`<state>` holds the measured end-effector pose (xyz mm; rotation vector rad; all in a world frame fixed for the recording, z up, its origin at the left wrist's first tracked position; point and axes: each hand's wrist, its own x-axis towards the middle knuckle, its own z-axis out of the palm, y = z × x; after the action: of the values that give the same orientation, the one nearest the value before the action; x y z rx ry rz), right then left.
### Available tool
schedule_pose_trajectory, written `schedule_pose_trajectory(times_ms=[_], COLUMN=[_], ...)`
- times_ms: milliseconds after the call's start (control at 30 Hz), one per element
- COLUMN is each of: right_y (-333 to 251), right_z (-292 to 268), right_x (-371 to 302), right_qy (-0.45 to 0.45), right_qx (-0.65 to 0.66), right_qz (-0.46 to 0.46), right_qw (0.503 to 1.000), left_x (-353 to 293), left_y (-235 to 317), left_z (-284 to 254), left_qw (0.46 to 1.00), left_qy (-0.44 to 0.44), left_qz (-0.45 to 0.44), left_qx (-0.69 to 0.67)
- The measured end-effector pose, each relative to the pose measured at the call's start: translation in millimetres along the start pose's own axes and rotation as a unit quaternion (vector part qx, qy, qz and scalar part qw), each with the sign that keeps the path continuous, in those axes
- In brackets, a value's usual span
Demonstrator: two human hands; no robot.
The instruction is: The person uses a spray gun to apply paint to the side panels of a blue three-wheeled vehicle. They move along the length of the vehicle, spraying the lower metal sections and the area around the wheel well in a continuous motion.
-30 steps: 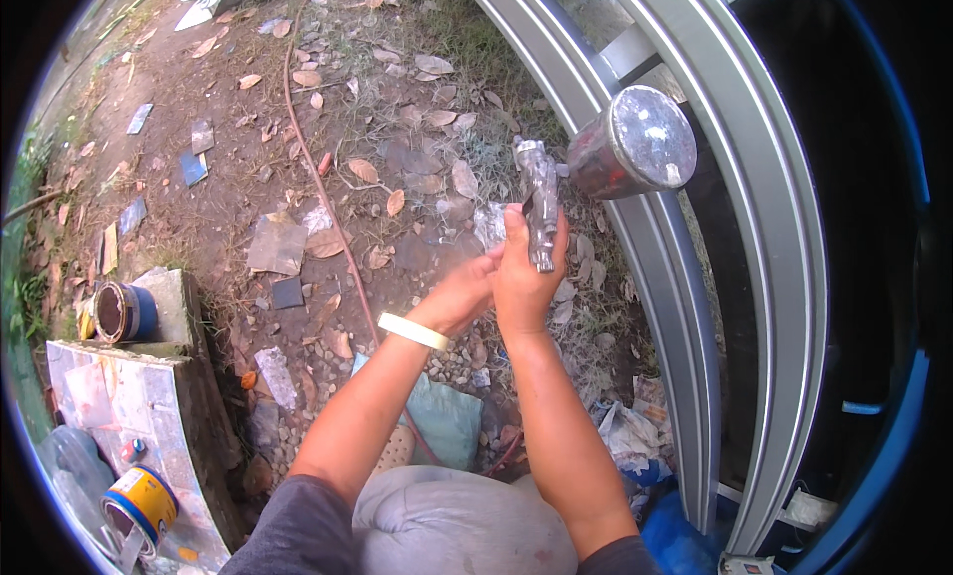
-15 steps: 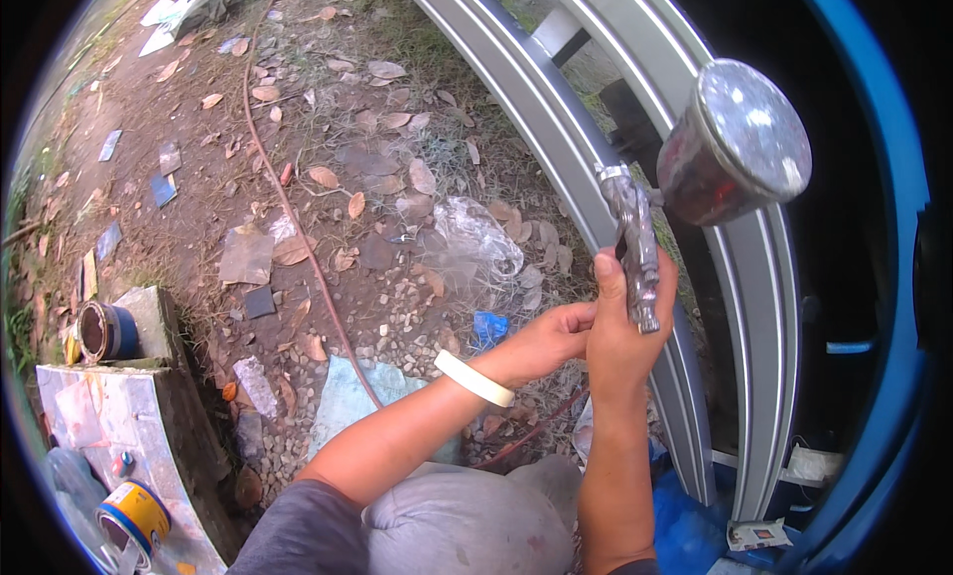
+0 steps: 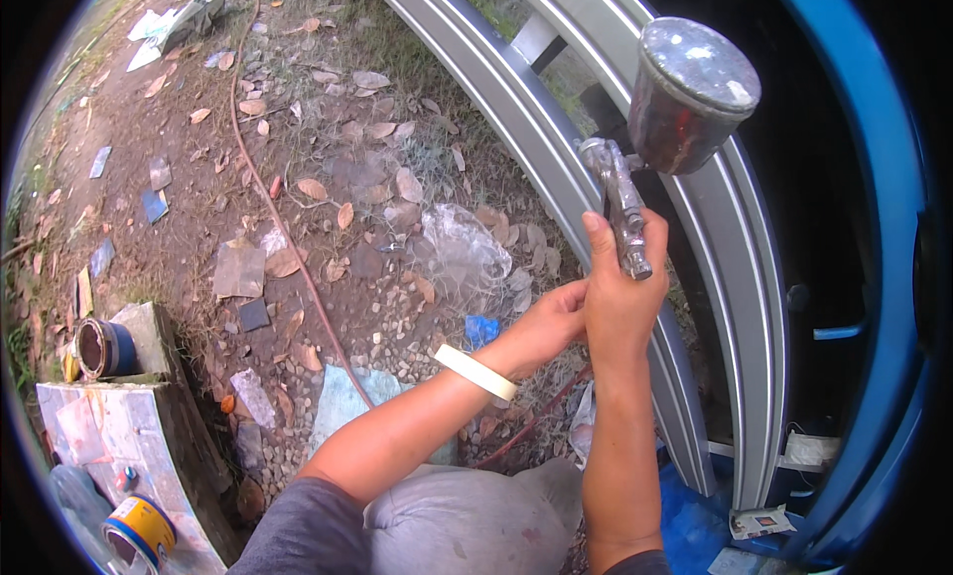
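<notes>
A metal paint spray gun [image 3: 623, 203] is gripped in my right hand [image 3: 627, 312], its fingers wrapped round the handle and the thumb up along the side. Its round, paint-stained cup [image 3: 692, 99] sticks out to the upper right, in front of the grey metal rails [image 3: 730, 248]. Close against the right hand's left side is my left hand [image 3: 548, 327], its fingers curled closed under the gun's handle. Whatever those fingers hold is hidden behind the right hand. A cream tape roll [image 3: 475, 373] encircles my left wrist like a bracelet.
Silver-grey curved rails stand on the right, beside a blue frame [image 3: 884, 178]. A reddish hose [image 3: 268, 193] crosses the littered dirt and gravel ground. At lower left, a paint-smeared board [image 3: 149, 436] carries a yellow-and-blue can [image 3: 144, 525]; another can [image 3: 104, 349] stands behind it.
Both hands and the spray gun have moved up, away from me, and the gun and its cup have shifted slightly left. The right hand keeps its grip.
</notes>
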<state>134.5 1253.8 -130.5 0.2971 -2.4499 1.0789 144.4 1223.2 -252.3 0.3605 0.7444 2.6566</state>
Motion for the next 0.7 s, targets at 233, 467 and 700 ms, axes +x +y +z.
schedule_pose_trajectory(times_ms=[233,467,700], right_y=[5,3,-31], right_z=[2,-11,-33], right_x=[3,-22,-10], right_qy=[0.003,-0.014,0.053], right_qx=[0.04,0.211,0.281], right_qz=[-0.017,0.006,0.004], right_qw=[0.999,0.977,0.958], left_x=[-3,-36,-90], left_y=[12,31,75], left_z=[-1,-1,42], left_qw=[0.999,0.995,0.912], left_qy=[0.007,-0.009,0.044], left_qz=[0.012,0.013,0.008], left_qx=[0.042,0.102,0.408])
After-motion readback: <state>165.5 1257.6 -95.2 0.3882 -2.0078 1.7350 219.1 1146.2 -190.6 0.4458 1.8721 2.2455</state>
